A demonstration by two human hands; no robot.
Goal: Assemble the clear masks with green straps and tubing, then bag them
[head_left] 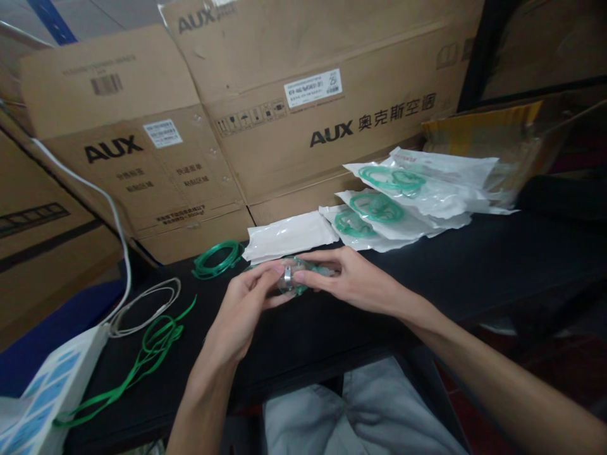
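Note:
A clear green-tinted oxygen mask with a metal nose clip is between my two hands over the black table. My left hand grips its left side, the thumb beside the clip. From the right, my right hand holds it with thumb and fingers closed on it. Parts of the mask are hidden behind my fingers. Just beyond my left hand lies a coil of green tubing. A white packet rests on the table behind the mask.
Several white and clear pouches with green tubing are piled at the back right. Large cardboard boxes stand along the back. Green strap, a pale cable loop and a white-and-blue box lie at left.

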